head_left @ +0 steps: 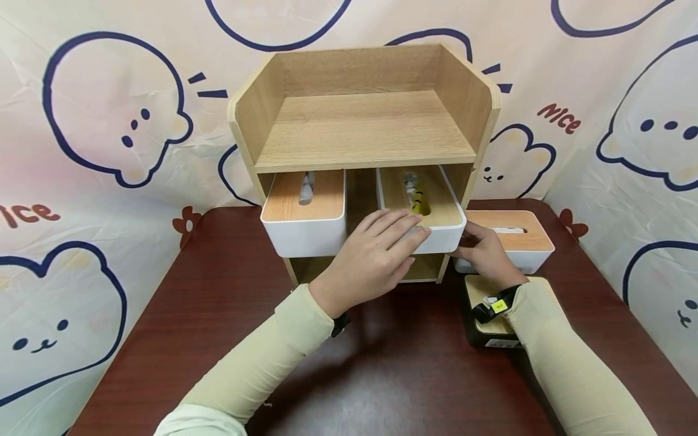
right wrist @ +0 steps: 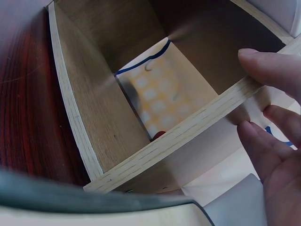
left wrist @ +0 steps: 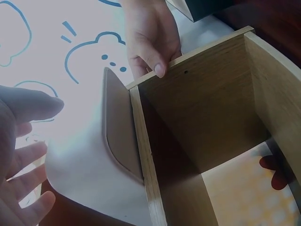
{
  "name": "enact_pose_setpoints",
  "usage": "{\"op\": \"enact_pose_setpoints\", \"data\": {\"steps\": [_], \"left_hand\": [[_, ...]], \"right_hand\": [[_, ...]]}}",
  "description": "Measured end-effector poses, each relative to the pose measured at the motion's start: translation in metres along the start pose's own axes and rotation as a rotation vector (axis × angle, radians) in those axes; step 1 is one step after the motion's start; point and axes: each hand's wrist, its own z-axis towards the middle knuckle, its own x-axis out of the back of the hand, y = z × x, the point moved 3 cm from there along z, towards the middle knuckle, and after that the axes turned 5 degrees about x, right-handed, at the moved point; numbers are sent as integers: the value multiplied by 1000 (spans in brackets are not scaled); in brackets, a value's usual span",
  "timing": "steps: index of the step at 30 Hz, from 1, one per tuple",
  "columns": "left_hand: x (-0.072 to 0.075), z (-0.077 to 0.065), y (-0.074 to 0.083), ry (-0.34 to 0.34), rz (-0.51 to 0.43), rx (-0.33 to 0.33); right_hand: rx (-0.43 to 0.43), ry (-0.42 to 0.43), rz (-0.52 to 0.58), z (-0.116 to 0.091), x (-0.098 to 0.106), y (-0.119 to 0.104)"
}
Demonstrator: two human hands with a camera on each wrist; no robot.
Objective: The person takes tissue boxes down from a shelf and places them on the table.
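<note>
A small wooden desk shelf [head_left: 365, 124] stands on the table. Two white tissue boxes with wood-look lids jut from its middle level, a left tissue box [head_left: 313, 239] and a right tissue box [head_left: 449, 237]. My left hand [head_left: 373, 257] hovers over the front of the right box, fingers extended; in the left wrist view its fingers are spread beside the white box. My right hand [head_left: 485, 251] grips the front edge of the shelf's right side panel [right wrist: 188, 127], thumb inside and fingers outside. The shelf's lower compartment [left wrist: 202, 94] shows bare wood walls.
Another white tissue box [head_left: 531, 260] stands on the table right of the shelf, partly behind my right hand. In front of it, under my right wrist, is a dark green box [head_left: 493, 330] with a wooden lid. Printed cloth [head_left: 136, 230] hangs around the dark red table [head_left: 229, 303].
</note>
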Motion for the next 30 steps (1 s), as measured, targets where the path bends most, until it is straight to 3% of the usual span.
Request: {"op": "enact_pose_setpoints", "data": {"steps": [13,21,30], "left_hand": [[-10,6,-1,-25,29,13],[-15,10,2,4,40,-5],[-23,16,7,-6,121,-14]], "right_hand": [[23,8,27,0,-2,1],[-1,7,11,0,-2,3],[5,1,-9,0,0,1]]}}
